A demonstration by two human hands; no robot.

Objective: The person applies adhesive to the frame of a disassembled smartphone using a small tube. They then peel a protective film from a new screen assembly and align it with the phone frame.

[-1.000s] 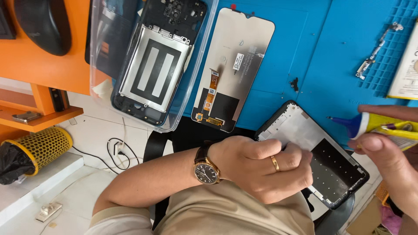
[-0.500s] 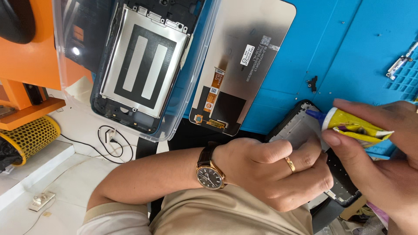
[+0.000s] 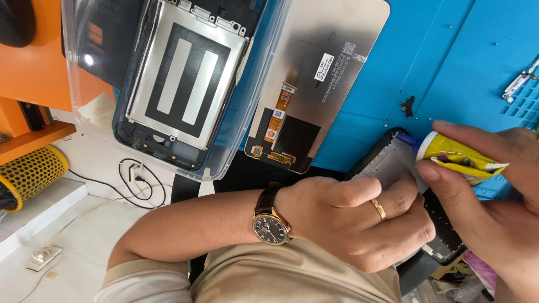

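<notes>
While the left hand [image 3: 359,221] is laid over a phone frame [image 3: 387,163] at the near edge of the blue mat [image 3: 449,73], its fingers are curled down onto the frame, which is pinned rather than lifted. A watch [image 3: 272,229] is worn on that wrist and a gold ring [image 3: 379,209] on one finger. A yellow glue tube [image 3: 457,156] is pinched between thumb and fingers of the right hand [image 3: 494,213], closed tight on it, and its blue nozzle is set at the frame's upper corner (actual contact cannot be told). Beyond the frame, a display panel [image 3: 320,73] is seen face down on the mat, beside a clear tray [image 3: 84,134] in which another frame [image 3: 185,78] is held.
</notes>
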